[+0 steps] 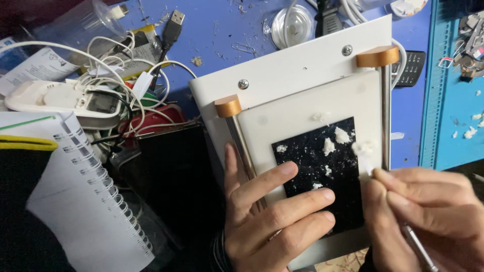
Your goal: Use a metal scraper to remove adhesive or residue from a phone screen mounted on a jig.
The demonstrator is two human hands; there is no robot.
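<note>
A black glass panel (322, 171), dotted with white residue flakes, lies on the white plate of a white fixture (297, 70) with two metal rods and copper-coloured caps. My left hand (267, 216) rests flat on the plate, fingers spread, fingertips pressing the panel's left edge. My right hand (428, 211) pinches a thin metal tool (417, 247) whose tip carries a white clump (363, 150) at the panel's right edge, beside the right rod.
A spiral notebook (80, 201) lies at the left, with a white device (60, 98) and tangled white cables (126, 65) above it. A dark phone-like slab (171, 171) sits left of the fixture. A USB plug (174, 22) and a round metal lid (292, 22) lie on the blue mat.
</note>
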